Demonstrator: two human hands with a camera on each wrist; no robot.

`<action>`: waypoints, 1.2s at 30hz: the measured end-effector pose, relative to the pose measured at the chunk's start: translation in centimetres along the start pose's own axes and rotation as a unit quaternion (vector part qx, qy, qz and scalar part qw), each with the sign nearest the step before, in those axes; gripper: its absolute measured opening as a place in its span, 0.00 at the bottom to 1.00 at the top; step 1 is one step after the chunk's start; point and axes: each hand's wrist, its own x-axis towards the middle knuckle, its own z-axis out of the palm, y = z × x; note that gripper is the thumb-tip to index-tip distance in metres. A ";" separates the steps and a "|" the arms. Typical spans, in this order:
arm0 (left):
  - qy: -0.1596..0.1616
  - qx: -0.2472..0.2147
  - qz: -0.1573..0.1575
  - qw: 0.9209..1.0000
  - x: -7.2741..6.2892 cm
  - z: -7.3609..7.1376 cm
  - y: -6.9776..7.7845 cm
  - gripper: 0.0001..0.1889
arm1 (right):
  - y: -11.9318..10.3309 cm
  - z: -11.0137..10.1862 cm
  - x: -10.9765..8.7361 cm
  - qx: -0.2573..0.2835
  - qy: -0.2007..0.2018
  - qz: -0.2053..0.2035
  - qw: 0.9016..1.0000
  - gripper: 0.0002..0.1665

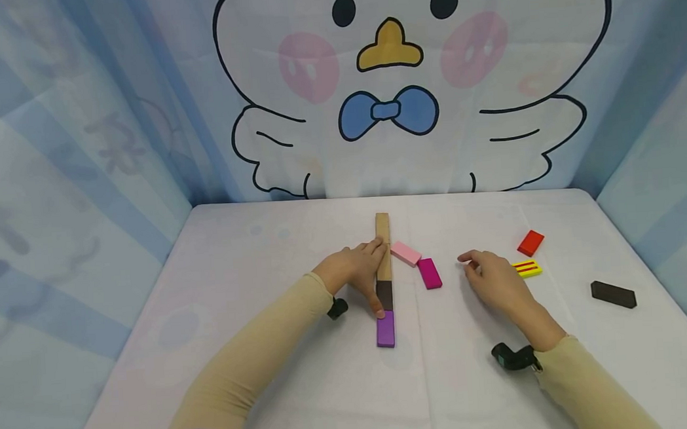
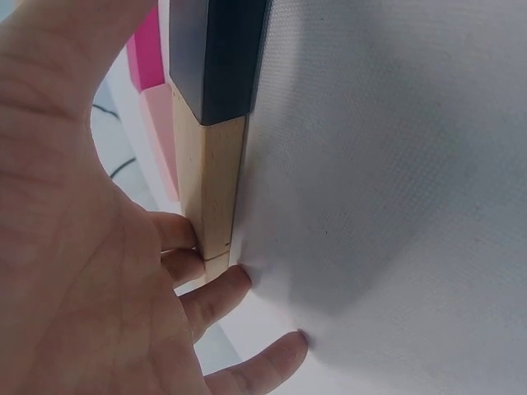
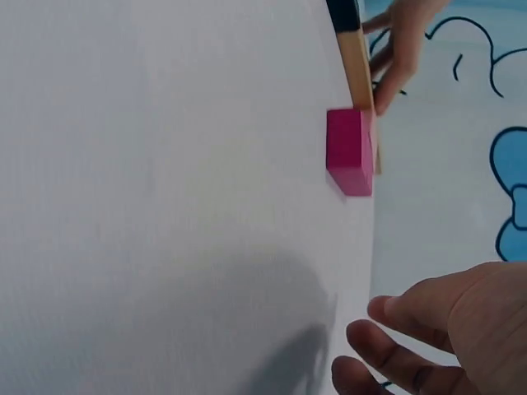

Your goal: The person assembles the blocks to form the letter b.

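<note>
A straight row of blocks runs up the table in the head view: natural wood blocks at the far end, a dark block, then a purple block nearest. My left hand lies spread over the row's left side, fingertips at the wood and thumb near the dark-purple joint. The left wrist view has fingers touching the wood block. A light pink block leans in at an angle by the row, beside a magenta block. My right hand hovers to the right, holding nothing visible.
Beyond the right hand lie a red block and a yellow block with red stripes, partly hidden by that hand. Farther right is a dark block. A printed curtain rises behind the white table.
</note>
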 end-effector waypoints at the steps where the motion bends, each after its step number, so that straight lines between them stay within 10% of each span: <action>1: 0.000 0.000 0.000 1.000 0.0 0.0 0.0 0.79 | 0.5 -0.4 0.0 -0.008 0.008 -0.006 1.000 0.18; 16: -0.005 0.001 -0.004 1.000 0.0 0.3 0.1 0.78 | 7.8 -4.0 -1.4 -0.128 -0.005 0.023 0.992 0.21; 36: -0.006 0.004 -0.002 1.000 -0.4 -0.3 0.2 0.78 | 6.4 -4.3 -2.8 -0.070 -0.027 0.038 0.996 0.17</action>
